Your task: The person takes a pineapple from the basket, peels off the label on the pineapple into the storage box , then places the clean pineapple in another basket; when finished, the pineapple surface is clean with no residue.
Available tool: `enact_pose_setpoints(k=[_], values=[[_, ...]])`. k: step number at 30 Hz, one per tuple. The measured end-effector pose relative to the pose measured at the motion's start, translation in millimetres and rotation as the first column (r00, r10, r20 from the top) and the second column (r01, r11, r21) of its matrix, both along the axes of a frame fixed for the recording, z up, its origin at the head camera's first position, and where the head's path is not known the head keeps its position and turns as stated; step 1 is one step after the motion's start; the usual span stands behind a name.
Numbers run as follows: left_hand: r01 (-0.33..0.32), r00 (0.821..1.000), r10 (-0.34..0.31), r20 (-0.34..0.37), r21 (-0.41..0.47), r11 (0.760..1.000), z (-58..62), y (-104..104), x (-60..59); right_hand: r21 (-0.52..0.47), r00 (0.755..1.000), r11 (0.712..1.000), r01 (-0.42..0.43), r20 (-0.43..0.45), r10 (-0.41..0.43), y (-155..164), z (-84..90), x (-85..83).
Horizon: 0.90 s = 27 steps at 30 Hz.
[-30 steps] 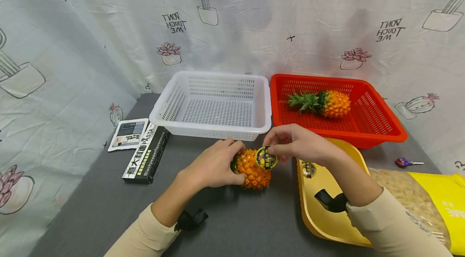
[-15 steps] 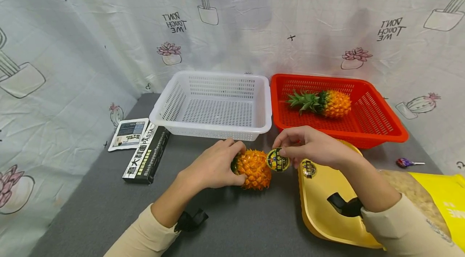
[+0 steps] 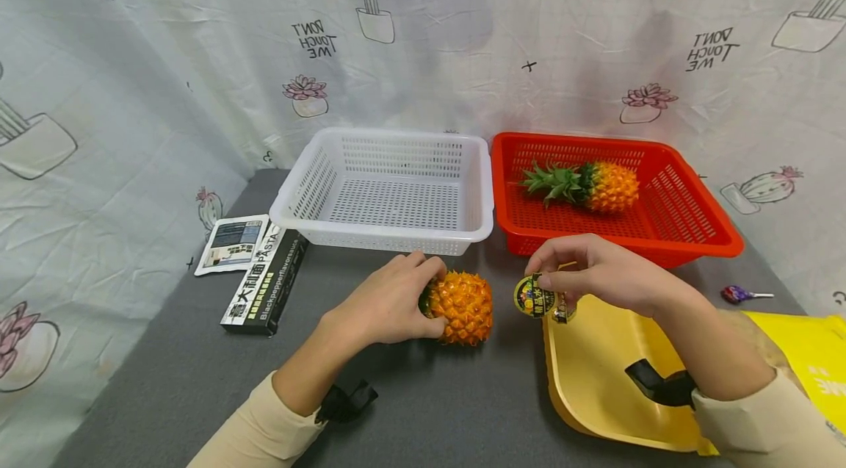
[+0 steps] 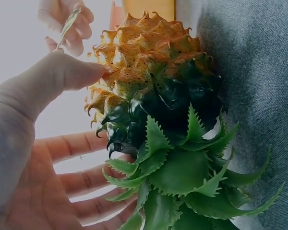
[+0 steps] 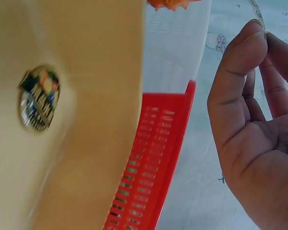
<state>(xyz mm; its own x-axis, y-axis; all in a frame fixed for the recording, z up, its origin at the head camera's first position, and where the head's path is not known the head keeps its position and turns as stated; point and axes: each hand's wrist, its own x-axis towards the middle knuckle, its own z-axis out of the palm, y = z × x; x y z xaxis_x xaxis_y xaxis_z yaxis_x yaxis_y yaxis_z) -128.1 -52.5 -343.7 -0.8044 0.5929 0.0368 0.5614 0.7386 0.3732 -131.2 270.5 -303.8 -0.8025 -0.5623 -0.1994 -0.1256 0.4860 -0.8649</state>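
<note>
My left hand (image 3: 390,303) holds a small orange pineapple (image 3: 465,308) lying on the grey table. In the left wrist view its thumb presses the spiky skin, and the green leaf crown (image 4: 187,179) is beside the spread fingers. My right hand (image 3: 598,275) pinches a round black-and-yellow sticker (image 3: 531,297) between thumb and fingertips, apart from the pineapple and near the yellow tray's left rim. The right wrist view shows that sticker (image 5: 258,13) nearly edge-on. Another round sticker (image 5: 40,99) is inside the yellow tray (image 3: 598,372), partly covered by the hand in the head view.
Behind the hands stand a white basket (image 3: 396,236) and a red basket (image 3: 681,244) with a second pineapple (image 3: 611,187) in it. A black pasta box (image 3: 267,281) and a white packet (image 3: 231,246) lie left. At right are a lollipop (image 3: 735,294) and a yellow bag (image 3: 809,350).
My right hand has moved right with the sticker, away from the pineapple and towards the yellow tray. My left hand and the pineapple have stayed in place.
</note>
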Motion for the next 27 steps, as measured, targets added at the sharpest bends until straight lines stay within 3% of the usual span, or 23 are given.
enact_pose_setpoints(k=[27], values=[[-0.011,1.000,0.011,0.014,0.000,1.000,0.6,2.0,-0.4,0.082,0.994,0.990,0.112,-0.023,-0.110,61.0,-8.5,5.0]])
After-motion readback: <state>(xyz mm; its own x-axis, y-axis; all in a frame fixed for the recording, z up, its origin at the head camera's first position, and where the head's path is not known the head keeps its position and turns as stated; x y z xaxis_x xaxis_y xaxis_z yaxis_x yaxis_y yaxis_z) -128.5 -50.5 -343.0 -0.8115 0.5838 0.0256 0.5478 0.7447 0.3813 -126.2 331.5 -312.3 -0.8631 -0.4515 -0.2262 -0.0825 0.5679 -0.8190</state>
